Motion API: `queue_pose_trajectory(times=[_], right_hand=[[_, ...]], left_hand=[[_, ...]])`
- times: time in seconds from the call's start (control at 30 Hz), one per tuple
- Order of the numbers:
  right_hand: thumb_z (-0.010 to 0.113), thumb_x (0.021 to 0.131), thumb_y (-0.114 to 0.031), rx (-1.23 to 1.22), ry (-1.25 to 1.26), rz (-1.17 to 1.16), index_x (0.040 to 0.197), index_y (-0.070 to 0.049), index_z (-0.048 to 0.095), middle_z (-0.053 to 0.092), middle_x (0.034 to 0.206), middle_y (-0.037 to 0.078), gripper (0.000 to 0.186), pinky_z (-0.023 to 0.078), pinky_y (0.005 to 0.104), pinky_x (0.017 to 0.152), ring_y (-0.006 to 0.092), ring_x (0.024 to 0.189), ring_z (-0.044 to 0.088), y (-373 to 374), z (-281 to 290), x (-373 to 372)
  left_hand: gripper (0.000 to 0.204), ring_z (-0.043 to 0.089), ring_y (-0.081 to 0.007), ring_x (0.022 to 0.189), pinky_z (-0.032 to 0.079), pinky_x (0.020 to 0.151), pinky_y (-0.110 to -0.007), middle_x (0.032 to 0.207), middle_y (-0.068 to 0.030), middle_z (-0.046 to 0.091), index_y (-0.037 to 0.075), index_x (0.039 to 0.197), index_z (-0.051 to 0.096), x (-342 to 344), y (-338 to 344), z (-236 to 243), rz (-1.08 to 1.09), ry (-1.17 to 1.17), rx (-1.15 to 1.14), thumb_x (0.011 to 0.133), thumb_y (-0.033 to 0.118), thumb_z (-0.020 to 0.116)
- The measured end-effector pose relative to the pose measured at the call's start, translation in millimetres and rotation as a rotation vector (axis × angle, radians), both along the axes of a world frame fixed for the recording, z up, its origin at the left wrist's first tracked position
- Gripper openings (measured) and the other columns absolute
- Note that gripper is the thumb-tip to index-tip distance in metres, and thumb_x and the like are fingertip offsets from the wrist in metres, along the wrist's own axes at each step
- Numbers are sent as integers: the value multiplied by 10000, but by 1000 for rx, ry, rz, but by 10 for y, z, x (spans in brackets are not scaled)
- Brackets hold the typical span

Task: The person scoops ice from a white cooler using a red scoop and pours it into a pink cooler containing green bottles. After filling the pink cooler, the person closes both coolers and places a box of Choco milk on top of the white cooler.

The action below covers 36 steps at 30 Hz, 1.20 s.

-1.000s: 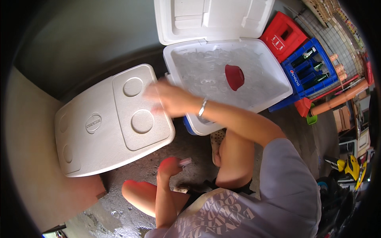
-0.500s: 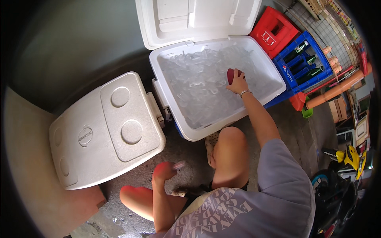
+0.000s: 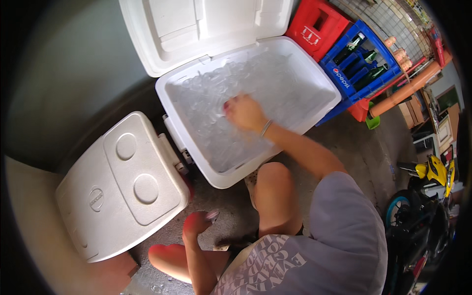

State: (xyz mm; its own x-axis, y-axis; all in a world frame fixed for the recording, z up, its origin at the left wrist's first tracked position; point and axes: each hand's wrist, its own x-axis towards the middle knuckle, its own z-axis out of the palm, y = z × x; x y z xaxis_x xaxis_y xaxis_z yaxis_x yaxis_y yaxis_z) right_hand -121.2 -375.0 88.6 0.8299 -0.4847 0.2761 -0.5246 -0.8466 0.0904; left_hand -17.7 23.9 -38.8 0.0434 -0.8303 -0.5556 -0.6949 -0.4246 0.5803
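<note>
Ice [image 3: 201, 96] in cooler [image 3: 220, 180], right fingers [image 3: 238, 102] (blurred) near

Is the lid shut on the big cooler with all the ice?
No, the white lid is tipped back, leaving the ice in the cooler in plain sight.

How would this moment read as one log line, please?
right hand: blurred, at translucent ice pieces | white rectangular plastic cooler: open | left hand: holding small pale item, kind unclear
</note>
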Motion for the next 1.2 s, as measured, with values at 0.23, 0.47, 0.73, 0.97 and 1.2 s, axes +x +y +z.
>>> queue_pose_trajectory(times=[0.23, 0.47, 0.73, 0.97, 1.2], right_hand=[[624, 775, -582, 218, 85, -361, 1180, -71, 583, 560, 1112, 236, 653, 504, 443, 806, 416, 977, 595, -112, -155, -320], [615, 784, -424, 207, 70, -375, 1200, -115, 583, 580, 1064, 216, 519, 517, 454, 771, 411, 908, 624, -682, 301, -445], [621, 778, -303, 53, -164, 57, 1052, -95, 622, 573, 939, 218, 344, 530, 471, 667, 382, 848, 614, 932, 950, 538], [620, 785, -280, 143, 63, -123, 1049, -114, 636, 571, 940, 219, 312, 525, 469, 692, 369, 872, 609, 132, 364, 108], [666, 780, -222, -81, -189, 153, 1244, -186, 552, 527, 1053, 179, 479, 503, 457, 776, 372, 933, 570, 111, 1073, 837]], left_hand=[[273, 650, -370, 819, 517, 737, -462, 862, -181, 675, 103, 895, 707, 105, -19, 163, 49, -31, -45, 674, 260, 675], [363, 645, -372, 851, 514, 769, -454, 899, -188, 675, 91, 954, 697, 36, 21, 196, 88, -20, -6, 659, 301, 714], [297, 649, -358, 829, 522, 741, -457, 867, -160, 679, 115, 922, 701, 39, 55, 143, 70, -43, -15, 674, 278, 687], [334, 645, -370, 830, 512, 755, -453, 876, -182, 676, 99, 929, 704, 24, 129, 280, 111, -38, -45, 661, 296, 709], [317, 652, -362, 824, 513, 744, -451, 867, -183, 676, 102, 918, 712, 19, 188, 267, 82, -54, -23, 662, 287, 717]])
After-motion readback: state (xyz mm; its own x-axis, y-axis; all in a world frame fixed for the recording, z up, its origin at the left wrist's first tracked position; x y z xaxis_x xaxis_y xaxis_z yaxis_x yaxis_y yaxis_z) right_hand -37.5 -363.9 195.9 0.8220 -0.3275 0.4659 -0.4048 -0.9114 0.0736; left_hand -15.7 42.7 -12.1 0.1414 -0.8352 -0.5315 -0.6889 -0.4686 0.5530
